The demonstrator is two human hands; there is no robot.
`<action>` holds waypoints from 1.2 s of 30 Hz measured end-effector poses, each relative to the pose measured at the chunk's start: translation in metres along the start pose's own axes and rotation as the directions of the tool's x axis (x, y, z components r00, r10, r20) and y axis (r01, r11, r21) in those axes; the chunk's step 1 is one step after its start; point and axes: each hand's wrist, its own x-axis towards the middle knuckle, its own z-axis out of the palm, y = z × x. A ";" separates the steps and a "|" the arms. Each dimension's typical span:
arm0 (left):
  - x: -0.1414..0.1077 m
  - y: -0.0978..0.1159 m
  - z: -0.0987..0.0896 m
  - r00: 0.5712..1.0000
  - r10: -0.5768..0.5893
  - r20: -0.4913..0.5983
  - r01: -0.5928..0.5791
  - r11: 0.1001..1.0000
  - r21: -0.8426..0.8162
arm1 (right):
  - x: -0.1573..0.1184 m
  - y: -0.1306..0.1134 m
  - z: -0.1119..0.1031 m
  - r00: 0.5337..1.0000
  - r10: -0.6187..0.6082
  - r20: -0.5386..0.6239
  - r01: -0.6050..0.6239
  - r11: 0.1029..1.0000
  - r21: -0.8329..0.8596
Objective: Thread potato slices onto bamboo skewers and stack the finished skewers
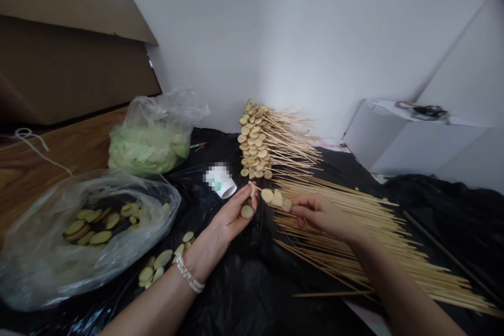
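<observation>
My left hand (230, 216) pinches a potato slice at the skewer's tip, and another potato slice (247, 211) rests against its fingers. My right hand (325, 216) is closed on the same bamboo skewer (258, 187), close to several threaded potato slices (277, 198). Below and beside the right hand lies a wide spread of bare bamboo skewers (366, 231). Just beyond both hands rises a stack of threaded potato slices (254, 139), their sticks pointing right. Loose potato slices (162, 259) lie beside my left forearm.
A clear plastic bag (157, 205) holding more potato slices lies open at left. Behind it stands a bag of pale green leaves (145, 147). A white paper cup (226, 187) lies tipped on the black plastic sheet (244, 289). A white box (401, 136) stands back right.
</observation>
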 end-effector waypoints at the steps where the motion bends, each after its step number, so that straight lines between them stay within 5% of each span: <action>1: 0.001 0.000 -0.001 1.000 0.008 -0.013 -0.008 1.000 -0.022 | 0.000 0.000 0.000 1.000 0.002 0.001 -0.002 1.000 -0.002; 25: 0.003 -0.001 -0.002 0.991 0.092 -0.096 -0.097 0.994 -0.043 | 0.002 0.005 -0.001 1.000 -0.022 0.007 0.022 0.998 -0.054; 36: 0.004 -0.007 -0.002 0.979 0.171 -0.110 -0.164 0.984 0.073 | 0.002 0.006 0.001 1.000 0.008 0.024 -0.007 0.998 -0.063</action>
